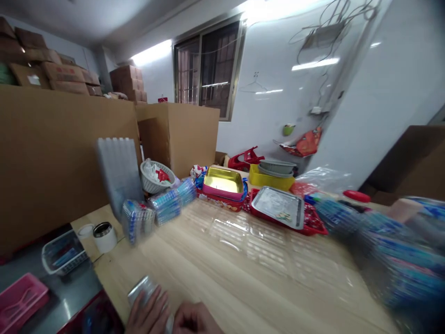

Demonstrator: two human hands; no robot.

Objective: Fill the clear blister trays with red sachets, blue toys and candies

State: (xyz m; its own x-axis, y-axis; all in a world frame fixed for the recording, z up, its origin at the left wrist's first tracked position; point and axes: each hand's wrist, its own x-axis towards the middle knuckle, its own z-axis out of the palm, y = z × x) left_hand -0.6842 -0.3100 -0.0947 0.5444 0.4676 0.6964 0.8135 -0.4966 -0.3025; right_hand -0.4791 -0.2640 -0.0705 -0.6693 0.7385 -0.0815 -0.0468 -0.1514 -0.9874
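Note:
Low in the view, my left hand (pixel 149 313) lies with its fingers over a small shiny, clear plastic box (pixel 142 286), gripping it against the wooden table. Close beside it on the right, my right hand (pixel 196 319) has its fingers curled together; whatever they pinch is hidden. A shiny sliver of plastic (pixel 169 324) shows between the two hands. Flat clear plastic trays with compartments (pixel 264 246) lie on the table (pixel 208 283) ahead of my hands. The picture is blurred by motion.
Stacked blue-printed plastic packs stand at left (pixel 165 206) and right (pixel 399 260). Behind are a gold-lined tin (pixel 224 183), a metal tray (pixel 278 207) and a yellow basin (pixel 269 178). A white cup (pixel 104 237) stands near the left edge, by tall grey trays (pixel 120 171).

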